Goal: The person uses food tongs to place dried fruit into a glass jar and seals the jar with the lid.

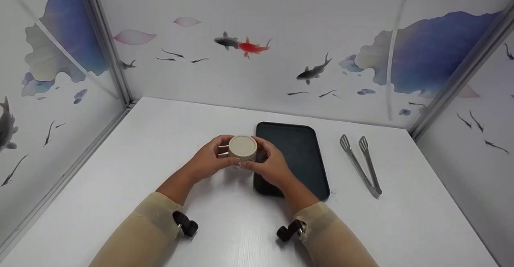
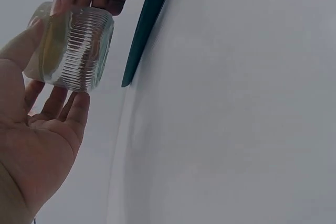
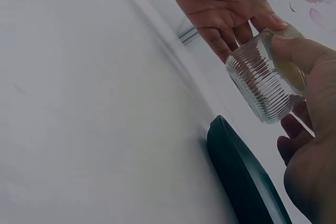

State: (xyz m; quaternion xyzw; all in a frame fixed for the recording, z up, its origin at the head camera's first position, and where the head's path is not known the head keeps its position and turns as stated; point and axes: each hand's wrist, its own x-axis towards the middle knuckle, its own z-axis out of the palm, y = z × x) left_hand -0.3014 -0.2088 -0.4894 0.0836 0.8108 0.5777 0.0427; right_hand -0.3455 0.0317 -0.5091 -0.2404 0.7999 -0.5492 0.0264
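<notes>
A ribbed clear glass jar with a beige lid is held upright above the table, just left of the dark tray. My left hand grips it from the left, thumb near the lid and fingers around the far side. From the right, my right hand holds the same jar, its thumb close to the left one at the near side. In the right wrist view, the jar's glass side shows between both hands. Something yellowish appears through the glass by the lid; I cannot tell what it is.
The dark green rectangular tray lies on the white table, partly behind my right hand. Metal tongs lie spread apart to its right. Printed wall panels enclose the back and sides.
</notes>
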